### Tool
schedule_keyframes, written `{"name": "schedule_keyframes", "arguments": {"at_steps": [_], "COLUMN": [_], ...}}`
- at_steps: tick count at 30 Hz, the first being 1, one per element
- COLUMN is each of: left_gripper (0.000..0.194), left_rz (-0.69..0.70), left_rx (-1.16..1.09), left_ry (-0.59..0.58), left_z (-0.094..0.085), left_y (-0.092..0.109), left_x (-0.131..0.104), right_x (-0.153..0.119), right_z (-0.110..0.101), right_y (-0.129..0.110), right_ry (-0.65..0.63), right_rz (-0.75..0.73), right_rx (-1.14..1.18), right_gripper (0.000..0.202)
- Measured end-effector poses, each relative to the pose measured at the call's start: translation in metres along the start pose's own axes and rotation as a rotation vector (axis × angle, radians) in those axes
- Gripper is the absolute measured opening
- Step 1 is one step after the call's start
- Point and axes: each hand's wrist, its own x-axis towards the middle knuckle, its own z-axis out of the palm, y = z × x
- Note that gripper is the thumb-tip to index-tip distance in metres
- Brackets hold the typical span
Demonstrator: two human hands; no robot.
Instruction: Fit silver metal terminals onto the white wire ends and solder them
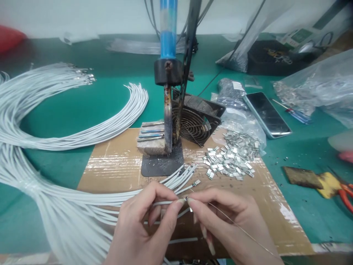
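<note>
My left hand (pixel 149 221) is closed, thumb and forefinger pinching a white cable (pixel 162 202) close to its end. My right hand (pixel 228 217) meets it fingertip to fingertip, pinching a small metal connector (pixel 186 198) at the cable's tip, mostly hidden by the nails. A thin wire, like solder (pixel 242 230), runs slantwise across the right hand's fingers. Just beyond the hands lies a fan of white cables (pixel 176 180), one ending in a metal connector (pixel 196 183). A pile of loose metal connectors (pixel 234 152) lies to the right on the cardboard (pixel 110 162).
A soldering iron with a blue handle (pixel 168 44) hangs tip down ahead, beside a metal block (pixel 151 138) and a small fan (pixel 195 121). Bundled white cables (pixel 68 141) fill the left. At right are a phone (pixel 267 114), a screwdriver (pixel 296 114) and orange-handled pliers (pixel 344 195).
</note>
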Motion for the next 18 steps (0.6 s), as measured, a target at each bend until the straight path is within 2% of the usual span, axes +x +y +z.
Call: {"name": "schedule_keyframes", "arguments": {"at_steps": [4,7,9,14,18], "left_gripper": [0.020,0.021,0.029,0.053,0.054], "left_rz": [0.101,0.061,-0.008,-0.273,-0.353], "left_rx": [0.103,0.065,-0.020,-0.375,-0.594], "left_ry": [0.071,0.090,0.086,-0.044,-0.176], "left_z": [0.003,0.008,0.013,0.017,0.010], "left_y": [-0.003,-0.006,-0.006,-0.005,-0.001], "left_x": [-0.005,-0.009,-0.011,-0.007,0.003], "right_x": [-0.001,-0.001,-0.001,0.003,0.004], "right_z": [0.002,0.010,0.020,0.040,0.040], "right_y": [-0.002,0.002,0.010,0.034,0.035], "right_ry": [0.036,0.094,0.169,0.273,0.344], "right_rz": [-0.030,-0.046,-0.060,-0.131,-0.284], "right_rx": [-0.031,0.056,0.133,0.178,0.078], "right_gripper": [0.023,0.027,0.029,0.028,0.010]}}
